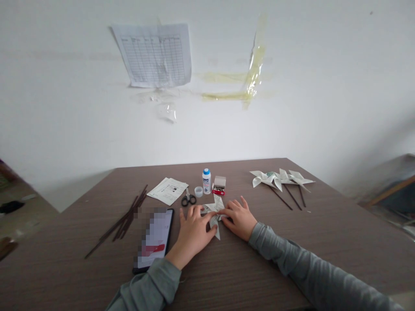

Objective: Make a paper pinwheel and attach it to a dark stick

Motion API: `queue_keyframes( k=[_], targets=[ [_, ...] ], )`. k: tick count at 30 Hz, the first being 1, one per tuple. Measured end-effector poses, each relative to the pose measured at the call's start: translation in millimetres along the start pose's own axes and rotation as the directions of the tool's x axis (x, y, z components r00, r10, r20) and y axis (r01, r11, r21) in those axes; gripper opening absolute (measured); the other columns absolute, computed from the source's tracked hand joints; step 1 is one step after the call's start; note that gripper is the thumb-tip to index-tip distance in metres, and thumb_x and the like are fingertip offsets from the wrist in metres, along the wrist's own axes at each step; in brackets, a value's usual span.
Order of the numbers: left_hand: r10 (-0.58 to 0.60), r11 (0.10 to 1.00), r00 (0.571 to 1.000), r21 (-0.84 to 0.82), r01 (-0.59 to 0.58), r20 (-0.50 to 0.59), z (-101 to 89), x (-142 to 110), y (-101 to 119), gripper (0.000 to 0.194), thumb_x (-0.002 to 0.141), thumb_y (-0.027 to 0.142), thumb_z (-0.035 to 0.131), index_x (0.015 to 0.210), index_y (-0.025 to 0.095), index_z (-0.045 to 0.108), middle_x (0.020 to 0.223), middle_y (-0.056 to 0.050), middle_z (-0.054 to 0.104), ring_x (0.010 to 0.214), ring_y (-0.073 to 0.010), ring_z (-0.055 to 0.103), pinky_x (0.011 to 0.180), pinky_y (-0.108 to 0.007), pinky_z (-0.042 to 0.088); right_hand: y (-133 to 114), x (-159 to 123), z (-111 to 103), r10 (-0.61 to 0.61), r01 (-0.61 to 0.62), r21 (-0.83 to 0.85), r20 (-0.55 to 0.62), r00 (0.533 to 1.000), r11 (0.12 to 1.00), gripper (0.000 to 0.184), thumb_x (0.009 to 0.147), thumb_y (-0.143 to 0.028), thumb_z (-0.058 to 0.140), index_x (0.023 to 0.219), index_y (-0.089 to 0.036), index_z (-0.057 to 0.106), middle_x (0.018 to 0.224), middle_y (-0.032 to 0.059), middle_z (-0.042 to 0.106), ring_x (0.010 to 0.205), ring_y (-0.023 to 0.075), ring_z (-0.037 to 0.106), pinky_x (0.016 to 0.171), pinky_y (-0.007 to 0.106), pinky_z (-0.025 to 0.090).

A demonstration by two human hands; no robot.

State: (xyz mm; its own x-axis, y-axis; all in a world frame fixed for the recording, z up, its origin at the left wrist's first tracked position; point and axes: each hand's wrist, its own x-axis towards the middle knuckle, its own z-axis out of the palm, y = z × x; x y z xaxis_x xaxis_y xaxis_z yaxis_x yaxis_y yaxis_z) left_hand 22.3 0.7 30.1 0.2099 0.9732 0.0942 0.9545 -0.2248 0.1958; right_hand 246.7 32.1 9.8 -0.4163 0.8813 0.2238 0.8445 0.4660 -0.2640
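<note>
A folded paper pinwheel (214, 214) in white printed paper lies flat on the wooden-look table (246, 263), its points sticking out between my hands. My left hand (193, 229) presses on its left side with the fingertips. My right hand (238, 218) holds its right side, with the fingers on the paper. Part of the pinwheel's middle is hidden under my fingers. Just beyond my left hand lie black-handled scissors (188, 199).
Several dark sticks (125, 220) lie at the left, beside a phone (154, 238) with a blurred screen. Printed sheets (167, 191), a glue bottle (206, 181), a small clear cap (198, 191) and an open pin box (219, 185) stand beyond. Finished-looking pinwheels on sticks (279, 180) lie at the far right.
</note>
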Motion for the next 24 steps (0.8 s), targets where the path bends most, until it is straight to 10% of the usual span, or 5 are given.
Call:
queue_keyframes(
  k=[24],
  targets=[
    [-0.021, 1.0, 0.999, 0.002, 0.021, 0.027, 2.1, 2.1, -0.2, 0.052, 0.113, 0.037, 0.083, 0.162, 0.048, 0.094, 0.176, -0.013, 0.08, 0.178, -0.0528, 0.064, 0.153, -0.094, 0.041, -1.8, 1.5, -5.2, 0.028, -0.029, 0.032, 0.044, 0.999, 0.999, 0.034, 0.125, -0.031, 0.073, 0.146, -0.036, 0.1, 0.133, 0.0108, 0.09, 0.141, 0.0373, 0.08, 0.156, 0.085, 0.037]
  ],
)
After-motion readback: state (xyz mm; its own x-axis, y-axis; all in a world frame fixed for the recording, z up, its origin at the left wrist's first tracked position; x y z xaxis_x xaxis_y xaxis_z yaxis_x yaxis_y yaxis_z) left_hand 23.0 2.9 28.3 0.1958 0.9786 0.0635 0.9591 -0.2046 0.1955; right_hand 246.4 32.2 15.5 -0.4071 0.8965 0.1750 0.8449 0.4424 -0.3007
